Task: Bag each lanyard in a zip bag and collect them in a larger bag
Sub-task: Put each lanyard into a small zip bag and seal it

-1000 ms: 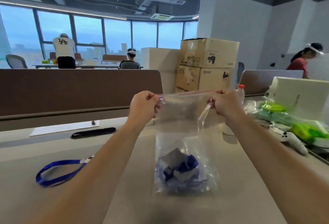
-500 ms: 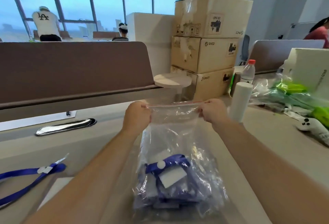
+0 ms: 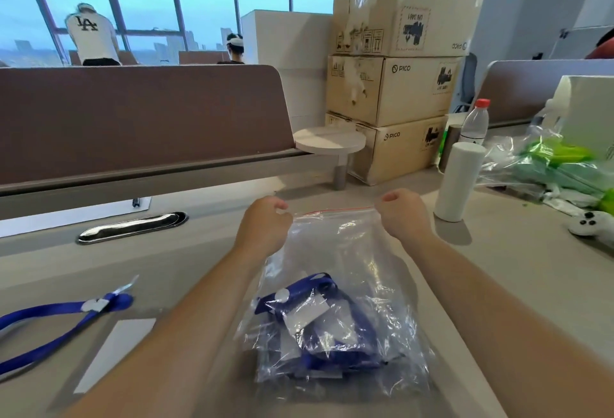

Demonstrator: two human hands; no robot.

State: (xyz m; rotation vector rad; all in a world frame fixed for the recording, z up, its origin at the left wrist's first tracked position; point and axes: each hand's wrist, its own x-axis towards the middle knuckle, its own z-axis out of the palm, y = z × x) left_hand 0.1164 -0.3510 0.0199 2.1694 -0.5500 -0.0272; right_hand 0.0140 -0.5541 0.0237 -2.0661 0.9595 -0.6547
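Note:
A large clear zip bag (image 3: pixel 335 251) lies on the desk in front of me, its red-lined mouth pointing away. Inside it sit several small bags with blue lanyards (image 3: pixel 319 321). My left hand (image 3: pixel 264 226) pinches the bag's top left corner with curled fingers. At the top right corner, my right hand (image 3: pixel 403 216) does the same. A loose blue lanyard (image 3: pixel 66 316) with a white tag lies on the desk at the left. A flat, pale small bag (image 3: pixel 114 349) lies next to it.
A white cylinder (image 3: pixel 458 181) and a water bottle (image 3: pixel 475 122) stand right of my right hand. Farther right are green items in plastic (image 3: pixel 558 165) and a white controller (image 3: pixel 588 223). Stacked cardboard boxes (image 3: pixel 392 92) and a brown divider (image 3: pixel 133 118) close off the back.
The large bag has come down from hanging upright between my hands to lying on the desk. Both hands moved lower and closer together, still at its top corners.

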